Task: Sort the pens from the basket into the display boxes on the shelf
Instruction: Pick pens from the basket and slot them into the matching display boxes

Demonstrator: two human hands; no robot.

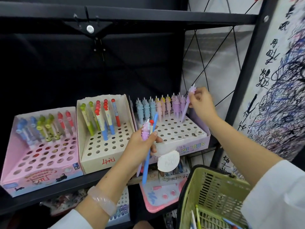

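My right hand (200, 103) pinches a purple unicorn pen (186, 106) near its top, with the pen's tip down in a hole at the back right of the unicorn display box (193, 144). My left hand (140, 146) grips a bundle of pens (148, 141) in front of that box: a blue one, a pink-purple unicorn one and a red-topped one. The green basket (212, 194) hangs at the lower right with several pens inside. Two more display boxes stand on the shelf: a cream one (105, 161) in the middle and a pink one (41, 177) at the left.
Rows of blue, pink and purple unicorn pens (158, 106) fill the back of the right box. A black shelf frame (244, 76) rises at the right beside scribbled paper (280, 96). A lower shelf holds a pink board (158, 195) and more stationery.
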